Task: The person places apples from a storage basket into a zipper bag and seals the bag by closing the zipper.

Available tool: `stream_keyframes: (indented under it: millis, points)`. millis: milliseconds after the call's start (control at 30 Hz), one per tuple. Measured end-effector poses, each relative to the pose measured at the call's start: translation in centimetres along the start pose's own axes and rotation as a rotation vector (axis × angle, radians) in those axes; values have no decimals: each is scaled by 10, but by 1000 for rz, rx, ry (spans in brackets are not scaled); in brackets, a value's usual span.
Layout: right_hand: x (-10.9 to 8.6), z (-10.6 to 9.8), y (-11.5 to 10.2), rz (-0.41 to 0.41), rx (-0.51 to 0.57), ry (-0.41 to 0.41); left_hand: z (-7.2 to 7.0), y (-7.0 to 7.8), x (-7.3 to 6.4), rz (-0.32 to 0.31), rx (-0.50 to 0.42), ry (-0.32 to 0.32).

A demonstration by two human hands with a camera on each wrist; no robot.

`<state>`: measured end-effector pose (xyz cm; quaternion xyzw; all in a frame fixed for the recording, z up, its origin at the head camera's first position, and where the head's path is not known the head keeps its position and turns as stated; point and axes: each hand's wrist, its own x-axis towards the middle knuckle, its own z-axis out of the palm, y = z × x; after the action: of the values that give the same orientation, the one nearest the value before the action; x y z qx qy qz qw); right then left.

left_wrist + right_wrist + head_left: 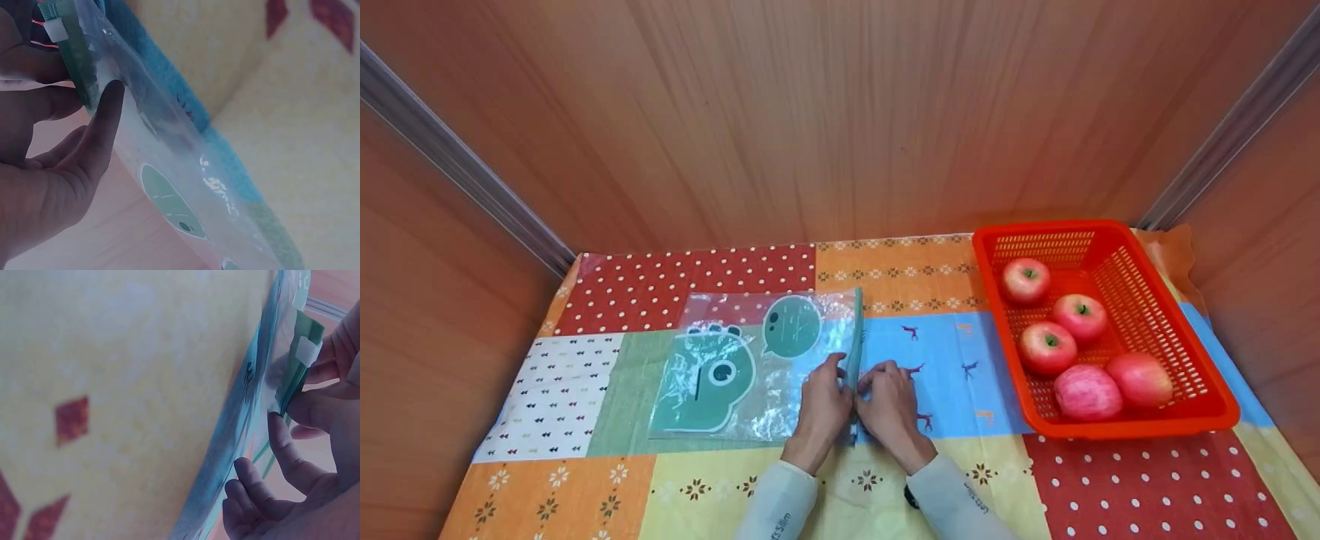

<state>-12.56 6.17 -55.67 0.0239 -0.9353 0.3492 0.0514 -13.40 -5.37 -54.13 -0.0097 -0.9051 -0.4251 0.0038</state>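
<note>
A clear plastic zip bag (769, 386) with a green dinosaur print lies flat on the patterned cloth. Along its right side runs a green zip strip (858, 319), and the wrist views show a white slider (307, 351) near one end of it. My left hand (821, 405) pinches the strip near that end, one finger (109, 109) stretched over the clear plastic. Close beside it, my right hand (889, 409) pinches the same strip between thumb and forefinger, its other fingers (256, 486) loosely bent. In the head view the hands partly hide the slider end.
To the right stands an orange-red plastic basket (1132, 429) holding several red apples (1087, 392). A patchwork tablecloth (720, 487) covers the table. Wood-grain panels (840, 120) rise at the back and both sides.
</note>
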Motion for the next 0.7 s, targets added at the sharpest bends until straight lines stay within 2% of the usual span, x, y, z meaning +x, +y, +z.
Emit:
stream_keyframes:
  millis: [67, 167, 467, 700]
  points:
    - [1, 0, 0, 22, 18, -5, 0, 1, 0, 6, 1, 17]
    - [3, -2, 0, 56, 82, -26, -2, 5, -1, -19, -16, 15]
    - [16, -13, 4, 173, 371, -106, -7, 14, -4, -76, -39, -3]
    - [20, -16, 8, 225, 453, -127, -9, 17, -6, -80, -33, 8]
